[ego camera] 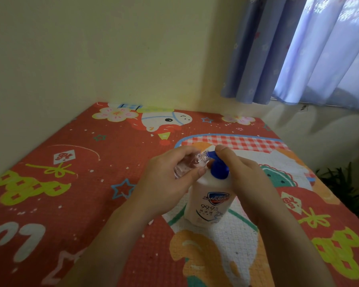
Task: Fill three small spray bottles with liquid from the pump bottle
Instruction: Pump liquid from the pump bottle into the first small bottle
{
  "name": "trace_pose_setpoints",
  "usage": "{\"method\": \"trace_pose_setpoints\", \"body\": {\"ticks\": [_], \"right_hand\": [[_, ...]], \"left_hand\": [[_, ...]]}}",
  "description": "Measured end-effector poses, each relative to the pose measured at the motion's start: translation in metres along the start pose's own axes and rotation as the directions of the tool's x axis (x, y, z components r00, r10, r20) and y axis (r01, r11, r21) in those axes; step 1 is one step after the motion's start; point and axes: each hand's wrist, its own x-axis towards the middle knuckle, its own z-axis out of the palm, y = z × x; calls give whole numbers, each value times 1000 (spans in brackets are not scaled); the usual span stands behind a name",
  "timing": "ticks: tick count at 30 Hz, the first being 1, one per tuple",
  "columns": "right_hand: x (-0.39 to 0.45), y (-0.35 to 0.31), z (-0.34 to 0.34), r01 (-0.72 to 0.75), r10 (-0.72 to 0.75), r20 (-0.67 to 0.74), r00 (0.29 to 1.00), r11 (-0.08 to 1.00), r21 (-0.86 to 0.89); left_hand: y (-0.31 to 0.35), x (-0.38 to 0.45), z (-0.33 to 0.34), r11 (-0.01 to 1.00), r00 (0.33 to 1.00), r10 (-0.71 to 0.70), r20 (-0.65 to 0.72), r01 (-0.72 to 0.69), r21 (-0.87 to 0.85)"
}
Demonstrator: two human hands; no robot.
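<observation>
A white pump bottle (209,201) with a blue pump head (219,169) stands upright on the patterned mat. My left hand (168,179) grips a small clear spray bottle (190,162), tilted with its open neck right at the blue nozzle. My right hand (243,175) rests over the pump head, its thumb on top of the nozzle end. The lower part of the small bottle is hidden behind my left fingers. No other small bottles are in view.
A red cartoon-print mat (71,193) covers the surface, which meets a pale yellow wall at the back and left. Blue curtains (298,50) hang at the upper right. A dark green plant (344,183) sits past the mat's right edge.
</observation>
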Motion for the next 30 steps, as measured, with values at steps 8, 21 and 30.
{"method": "trace_pose_setpoints", "body": {"ticks": [8, 21, 30], "right_hand": [[-1, -1, 0, 26, -26, -1, 1000, 999, -19], [-4, -3, 5, 50, -50, -3, 999, 999, 2], [-2, -3, 4, -14, 14, -31, 999, 1000, 21]], "left_hand": [[-1, 0, -1, 1000, 1000, -19, 1, 19, -12], [4, 0, 0, 1000, 1000, 15, -16, -16, -20], [7, -1, 1, 1000, 1000, 20, -19, -20, -13]]}}
